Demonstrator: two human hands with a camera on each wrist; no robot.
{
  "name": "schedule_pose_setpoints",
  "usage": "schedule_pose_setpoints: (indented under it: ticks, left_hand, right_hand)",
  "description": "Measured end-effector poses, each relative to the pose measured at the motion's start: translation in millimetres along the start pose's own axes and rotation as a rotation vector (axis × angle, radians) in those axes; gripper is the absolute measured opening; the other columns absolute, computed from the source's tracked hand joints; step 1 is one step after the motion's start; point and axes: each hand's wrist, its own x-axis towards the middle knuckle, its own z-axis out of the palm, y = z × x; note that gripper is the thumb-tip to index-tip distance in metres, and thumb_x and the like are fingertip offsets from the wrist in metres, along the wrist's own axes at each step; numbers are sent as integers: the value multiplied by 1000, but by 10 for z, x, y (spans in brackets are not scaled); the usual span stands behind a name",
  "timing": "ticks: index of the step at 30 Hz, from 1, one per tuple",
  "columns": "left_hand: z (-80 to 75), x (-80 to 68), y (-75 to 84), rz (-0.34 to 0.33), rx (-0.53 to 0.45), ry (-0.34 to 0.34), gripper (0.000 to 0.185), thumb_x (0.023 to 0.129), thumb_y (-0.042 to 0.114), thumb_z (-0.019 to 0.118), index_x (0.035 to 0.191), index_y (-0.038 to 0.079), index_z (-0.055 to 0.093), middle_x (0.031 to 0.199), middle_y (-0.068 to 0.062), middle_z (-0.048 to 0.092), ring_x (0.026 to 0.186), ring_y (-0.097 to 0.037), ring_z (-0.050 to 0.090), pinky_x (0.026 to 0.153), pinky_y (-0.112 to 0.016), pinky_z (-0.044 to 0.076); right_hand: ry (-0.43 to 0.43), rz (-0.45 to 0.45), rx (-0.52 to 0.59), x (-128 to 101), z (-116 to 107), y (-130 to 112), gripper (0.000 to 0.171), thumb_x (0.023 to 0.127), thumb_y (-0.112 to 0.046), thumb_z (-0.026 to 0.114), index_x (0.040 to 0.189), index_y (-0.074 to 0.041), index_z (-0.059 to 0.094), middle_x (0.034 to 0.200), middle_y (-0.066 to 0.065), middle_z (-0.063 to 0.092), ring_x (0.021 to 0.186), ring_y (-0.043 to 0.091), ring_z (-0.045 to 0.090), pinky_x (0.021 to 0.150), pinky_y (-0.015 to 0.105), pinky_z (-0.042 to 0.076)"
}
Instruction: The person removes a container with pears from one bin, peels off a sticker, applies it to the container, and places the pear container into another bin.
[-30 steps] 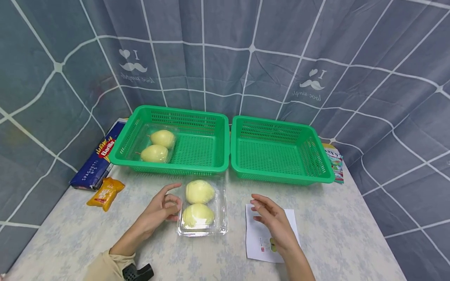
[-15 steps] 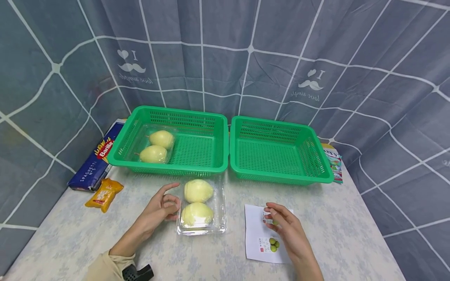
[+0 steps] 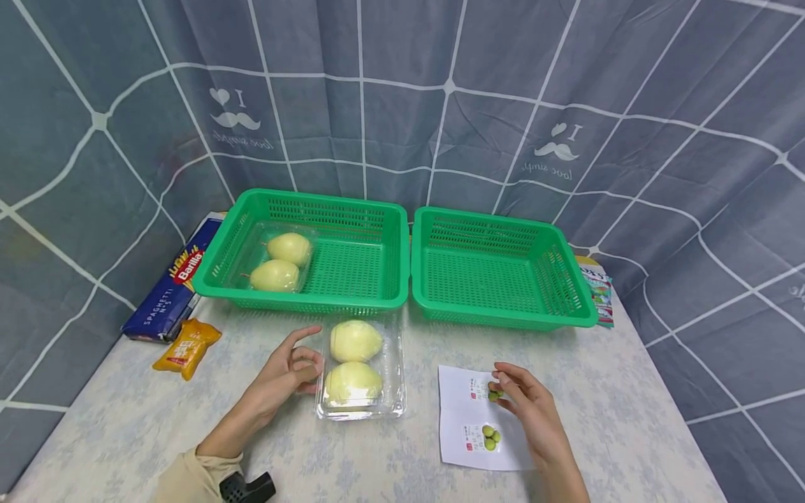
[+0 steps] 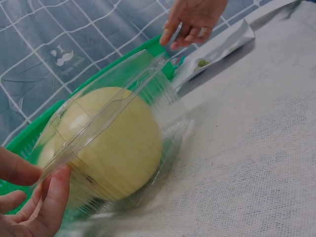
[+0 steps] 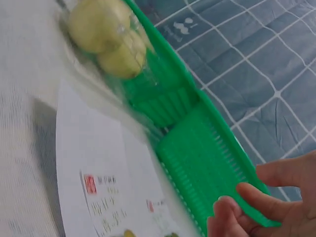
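Left hand (image 3: 291, 370) touches left edge of clear clamshell pack (image 3: 361, 369), fingers loosely curled, at lower centre of frame. Right hand (image 3: 527, 402) rests on white paper sheet (image 3: 462, 426), lower right, fingers bent at printed picture; grip cannot be told. Pack holds two pale fruits, on tabletop (image 3: 113, 419). Behind: two green baskets (image 3: 503, 269); left basket (image 3: 352, 265) holds second pack.

Grey-blue curtain (image 3: 402, 105) with white grid lines and moustache "I love simple" prints hangs behind and on both sides. Table (image 3: 629, 419) with pale floral cloth. Even indoor light.
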Motion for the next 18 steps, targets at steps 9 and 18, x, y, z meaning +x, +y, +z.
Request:
schedule_pose_setpoints:
  ticks: [9,18]
  left_hand:
    - [-2,-2,13,-2,1,-6,72,94,-4,55,157,12,24,101,-4,57,79,-8,61,71,-30,60]
    - [-10,-3,7,-3,0,-15,73,94,-2,56,157,12,24,102,-5,57,79,-9,61,73,-31,60]
  right_hand:
    - [96,-29,-431,78,-125,89,52,95,-25,71,141,-7,55,139,17,58,116,25,56,84,28,47]
    - [102,-42,-554,164,-130,206,59,83,-14,80,136,-3,58,130,19,63,111,29,60,90,38,49]
